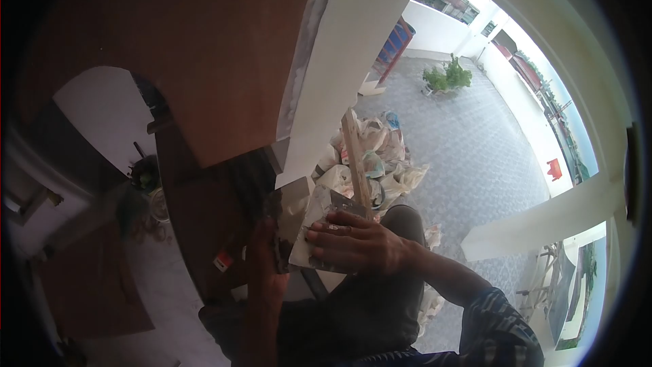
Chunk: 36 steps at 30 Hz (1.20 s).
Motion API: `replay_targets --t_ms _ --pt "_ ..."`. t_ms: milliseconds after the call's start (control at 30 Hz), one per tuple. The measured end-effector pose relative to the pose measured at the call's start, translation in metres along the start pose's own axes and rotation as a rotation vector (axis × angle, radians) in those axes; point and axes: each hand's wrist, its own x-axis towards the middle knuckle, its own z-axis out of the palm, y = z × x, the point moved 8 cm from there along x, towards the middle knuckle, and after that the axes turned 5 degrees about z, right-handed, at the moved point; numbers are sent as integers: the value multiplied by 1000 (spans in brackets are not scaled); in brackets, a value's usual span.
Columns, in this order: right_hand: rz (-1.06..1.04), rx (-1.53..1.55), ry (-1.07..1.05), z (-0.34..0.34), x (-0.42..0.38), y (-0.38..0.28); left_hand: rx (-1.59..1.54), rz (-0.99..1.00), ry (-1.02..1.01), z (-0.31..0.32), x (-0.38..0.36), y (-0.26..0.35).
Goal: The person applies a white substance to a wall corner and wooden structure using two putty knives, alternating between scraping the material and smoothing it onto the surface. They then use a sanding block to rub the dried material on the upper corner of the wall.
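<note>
My right hand (pixel 350 241) lies over a flat plate (pixel 314 221) smeared with whitish material, its fingers across the face and a grey part showing near the top. My left hand (pixel 263 248) is in shadow just left of it. It holds a dark, thin, rough-edged piece (pixel 282 251) close to the plate's left edge. Its fingertips are hard to make out. Both hands are above my bent legs (pixel 387 299) in dark trousers.
A wooden strip (pixel 354 156) leans by a heap of plastic bags (pixel 387 143). A cream wall edge (pixel 333 61) and a brown panel (pixel 231 61) stand ahead. A small red-and-white box (pixel 222 261) lies at left. A plant (pixel 448 75) stands on the tiled floor (pixel 468 149).
</note>
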Motion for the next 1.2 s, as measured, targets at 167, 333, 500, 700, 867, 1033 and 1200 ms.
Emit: replay_targets --t_ms 167,333,500,700,867,1033,1200 --pt "52 -46 -18 1 -16 6 92 33 41 -12 -1 2" --pt "234 -111 -132 14 -44 48 14 198 207 -62 -11 36" --pt "408 -22 103 -3 -36 56 100 236 245 -34 -34 78" --pt "249 -555 513 -95 23 62 120 287 273 -61 -36 61" --pt "126 -977 763 -189 95 55 80 244 225 -75 -29 33" --pt "-27 -1093 857 -226 130 65 90 237 194 -76 -23 30" --pt "-101 -1217 869 -231 152 61 81 243 169 -78 -24 34"
